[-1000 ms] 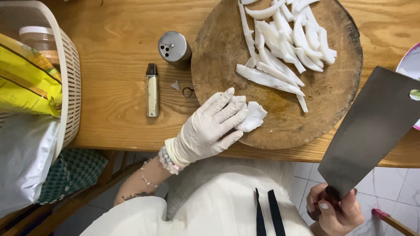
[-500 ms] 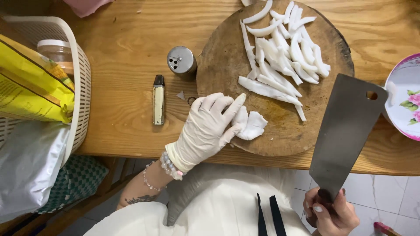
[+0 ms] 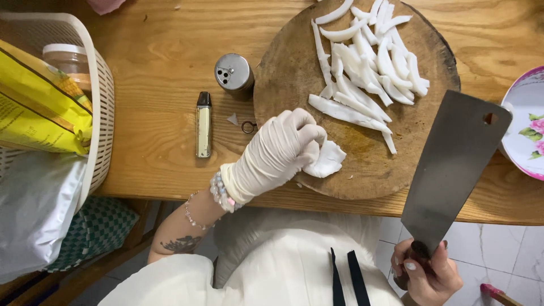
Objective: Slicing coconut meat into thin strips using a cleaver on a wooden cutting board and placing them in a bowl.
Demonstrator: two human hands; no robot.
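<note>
Head view, looking down on a wooden table (image 3: 164,68). Left hand (image 3: 277,150), in a white glove, is curled with fingers pressed down on a white chunk of flesh, likely coconut (image 3: 324,160), at the near edge of the round wooden chopping board (image 3: 283,73). Right hand (image 3: 428,275), bare, is closed around the handle of a cleaver (image 3: 456,170); the blade is raised, flat face to the camera, off to the right of the chunk and not touching the board.

Cut white strips (image 3: 368,73) lie piled across the far half of the board, well apart from the chunk.

Off the board: a metal shaker (image 3: 233,73) just beside its left edge, a slim cream lighter-like device (image 3: 203,124), a small ring (image 3: 248,127), a white plastic basket (image 3: 99,113) holding a yellow packet (image 3: 39,107), and a floral plate (image 3: 524,122) at right.

Judgement: slicing is in hand, with the chunk pinned and the blade lifted. Next cut calls for the cleaver edge to be lined up over the chunk's exposed right side, clear of the gloved fingertips.
</note>
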